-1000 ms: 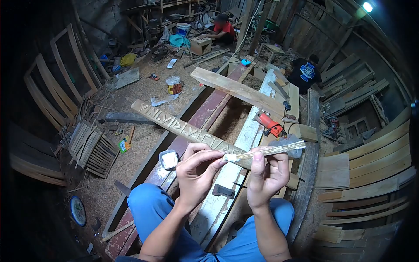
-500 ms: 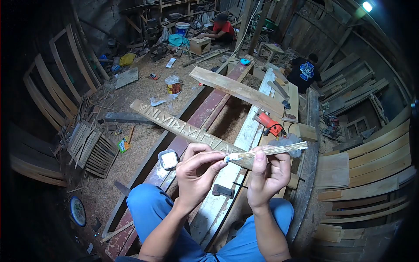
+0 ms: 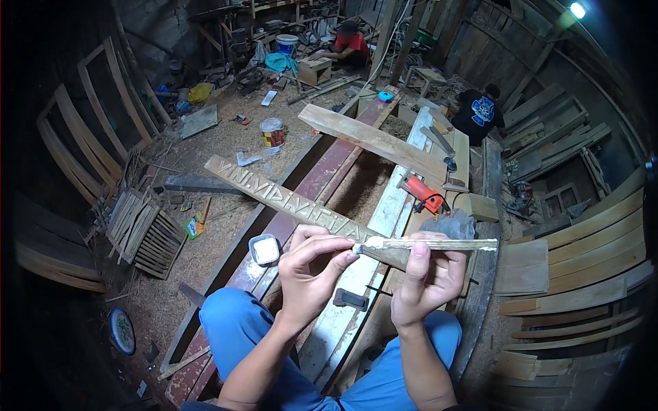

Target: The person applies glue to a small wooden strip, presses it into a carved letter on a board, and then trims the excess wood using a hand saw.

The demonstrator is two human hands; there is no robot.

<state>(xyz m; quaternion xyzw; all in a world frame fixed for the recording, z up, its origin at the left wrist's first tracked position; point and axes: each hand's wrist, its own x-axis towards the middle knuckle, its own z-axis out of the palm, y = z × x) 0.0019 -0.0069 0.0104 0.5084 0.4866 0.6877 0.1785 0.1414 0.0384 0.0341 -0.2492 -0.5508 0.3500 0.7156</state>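
Observation:
My right hand (image 3: 432, 281) is closed round a thin wooden stick (image 3: 439, 244), thumb pressed against its side. The stick lies nearly level, with white paste-like stuff at its left end and a little at the right tip. My left hand (image 3: 308, 267) pinches a small bluish-white piece (image 3: 357, 248) at the stick's left end; what it is I cannot make out. Behind both hands a plank with carved letters (image 3: 274, 195) slants across the beams. A small square tub of white powder or paste (image 3: 264, 249) stands left of my left hand.
A dark clamp-like block (image 3: 350, 299) lies on the white board (image 3: 329, 335) below my hands. Beyond my right hand are a red power tool (image 3: 421, 193) and a clear plastic bag (image 3: 449, 225). Two people, one in a red shirt (image 3: 353, 48), one in black (image 3: 480, 116), sit farther back.
The stick has turned in my right hand: its right end has dropped, so it now lies nearly level. My right hand has shifted slightly right and down. My left hand is almost unmoved.

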